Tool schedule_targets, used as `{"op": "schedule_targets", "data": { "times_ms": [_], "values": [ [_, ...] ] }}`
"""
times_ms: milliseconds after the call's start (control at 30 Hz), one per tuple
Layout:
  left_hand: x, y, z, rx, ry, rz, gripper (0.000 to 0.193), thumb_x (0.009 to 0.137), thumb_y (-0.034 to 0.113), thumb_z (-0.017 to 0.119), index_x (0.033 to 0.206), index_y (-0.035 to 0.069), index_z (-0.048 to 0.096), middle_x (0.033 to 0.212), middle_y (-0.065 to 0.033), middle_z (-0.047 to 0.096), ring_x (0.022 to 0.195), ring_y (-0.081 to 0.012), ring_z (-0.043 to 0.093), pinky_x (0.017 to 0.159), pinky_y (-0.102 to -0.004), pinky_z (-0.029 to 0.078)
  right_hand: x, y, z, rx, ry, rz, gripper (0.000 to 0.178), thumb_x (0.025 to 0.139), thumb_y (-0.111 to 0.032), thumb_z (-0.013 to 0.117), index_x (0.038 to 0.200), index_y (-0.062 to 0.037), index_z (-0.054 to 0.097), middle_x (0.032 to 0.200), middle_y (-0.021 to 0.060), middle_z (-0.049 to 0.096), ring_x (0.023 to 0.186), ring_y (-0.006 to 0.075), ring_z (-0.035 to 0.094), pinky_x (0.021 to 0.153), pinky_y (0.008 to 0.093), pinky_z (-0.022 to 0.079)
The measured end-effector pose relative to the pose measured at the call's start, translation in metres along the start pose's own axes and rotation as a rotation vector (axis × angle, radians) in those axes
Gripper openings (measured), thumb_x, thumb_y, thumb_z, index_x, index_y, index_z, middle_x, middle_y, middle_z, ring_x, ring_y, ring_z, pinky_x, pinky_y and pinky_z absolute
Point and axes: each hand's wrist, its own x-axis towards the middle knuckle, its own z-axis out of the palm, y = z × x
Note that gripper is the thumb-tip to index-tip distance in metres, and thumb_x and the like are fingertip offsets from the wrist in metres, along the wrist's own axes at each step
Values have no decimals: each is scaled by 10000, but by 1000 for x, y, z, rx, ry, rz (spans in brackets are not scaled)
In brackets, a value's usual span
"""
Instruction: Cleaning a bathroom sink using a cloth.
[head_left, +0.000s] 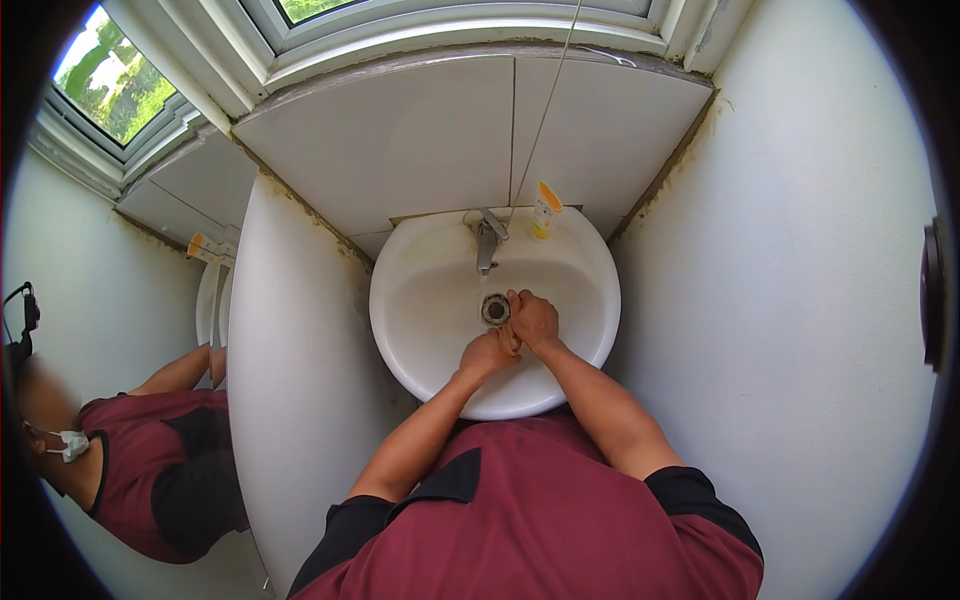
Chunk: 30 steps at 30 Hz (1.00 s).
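Both my hands are together over the front half of a white washbasin [420,330], close to its round drain [496,310]. My right hand [534,318] is curled closed just right of the drain. Below it and to the left, my left hand [486,353] is also curled, its fingertips meeting the underside of the right hand. Whatever may lie inside either hand is hidden. A chrome faucet [487,240] stands at the back rim, its spout pointing toward the drain.
A white and yellow squeeze tube [545,212] with an orange end stands on the basin's back right rim. A thin cord [548,105] hangs behind the basin. White walls stand close on both sides, with a mirror [130,350] at left and a window above.
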Motion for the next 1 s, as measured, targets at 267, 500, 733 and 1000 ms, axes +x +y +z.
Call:
{"op": "schedule_targets", "data": {
  "times_ms": [267,500,733,1000],
  "values": [
    [-22,-72,-43,-1006,228,-343,310,877,190,655,1101,-23,653,958,-55,676,872,-137,609,767,-263,484,23,-10,55,-81,-373,-262,276,893,-278,542,945,-54,695,958,207,690,900,371,661,827,444,512],
    [-22,-80,-29,-1063,361,-184,216,911,160,611,1019,-15,677,868,-28,657,798,-108,575,714,-257,458,61,-41,107,461,-319,396,254,846,-214,581,994,-56,715,974,150,712,914,297,680,842,368,517],
    [-1,-71,-34,-964,305,-149,203,943,151,585,1001,-22,673,835,-29,645,779,-102,565,705,-248,452,29,-33,62,572,-453,-191,421,857,-413,645,1055,-45,695,1039,187,688,938,330,661,854,395,501],
    [16,-55,-67,-955,352,45,223,951,160,610,1071,-15,678,901,-33,671,816,-96,588,759,-229,472,11,28,-12,-57,-230,-464,365,869,-348,694,1075,-46,692,1003,141,670,981,291,626,875,374,490]
  ]
}}
